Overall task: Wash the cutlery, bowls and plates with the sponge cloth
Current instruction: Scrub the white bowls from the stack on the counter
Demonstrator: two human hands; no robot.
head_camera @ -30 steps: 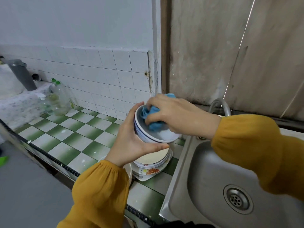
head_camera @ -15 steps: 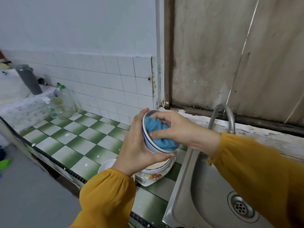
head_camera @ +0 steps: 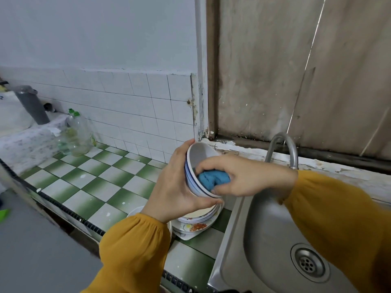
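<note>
Worktop (head_camera: 91, 187), green-and-white checked tile: 8 o'clock of centre.
Sink (head_camera: 264, 240), steel: 4 o'clock.
Stack of plates (head_camera: 196, 223): on worktop, 6 o'clock of bowl.
Bowl (head_camera: 198, 153), white, blue-rimmed: tilted above the plates, left hand (head_camera: 175, 185) curled round its outside.
Right hand (head_camera: 249, 178): fingers pinching cloth.
Sponge cloth (head_camera: 209, 179), blue: bunched inside bowl.
</note>
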